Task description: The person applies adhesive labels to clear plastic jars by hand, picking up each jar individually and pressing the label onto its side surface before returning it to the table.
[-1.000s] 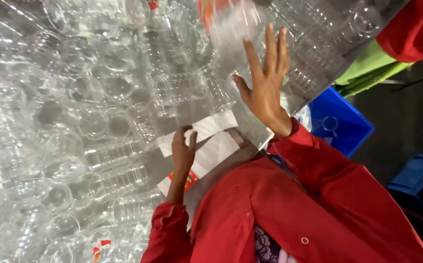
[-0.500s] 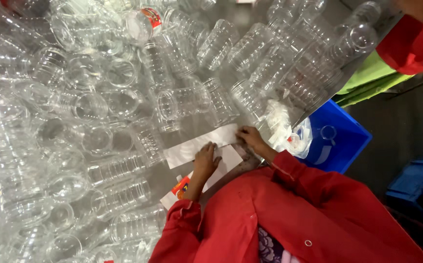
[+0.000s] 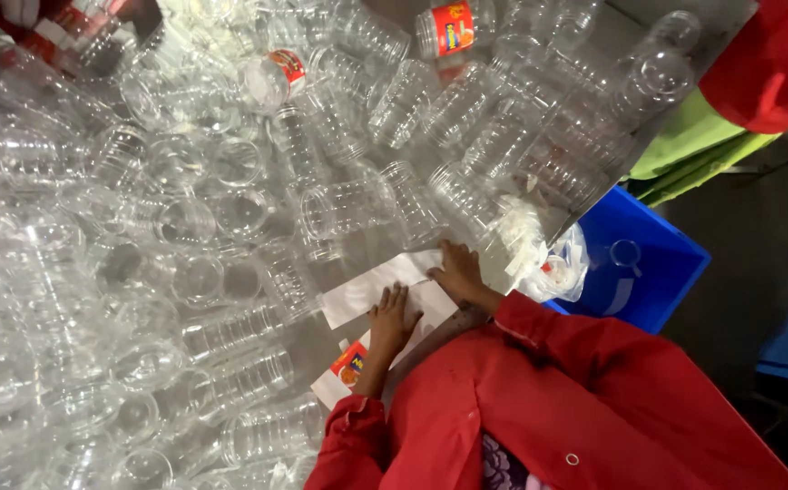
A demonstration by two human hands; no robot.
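Seen from above, a person in red sleeves rests both hands on a white strip of label sheets [image 3: 377,289] lying at the near edge of a table [image 3: 385,249]. The left hand [image 3: 392,318] lies flat, fingers spread slightly, pressing the sheet. The right hand [image 3: 456,272] rests just beside it, fingers loosely curled on the sheet's far end; neither hand grips anything. A second sheet with a red and orange label [image 3: 350,363] pokes out below the left wrist. Clear plastic jars [image 3: 339,207], too many to count, crowd the table beyond the hands. One blue crate [image 3: 648,272] stands to the right.
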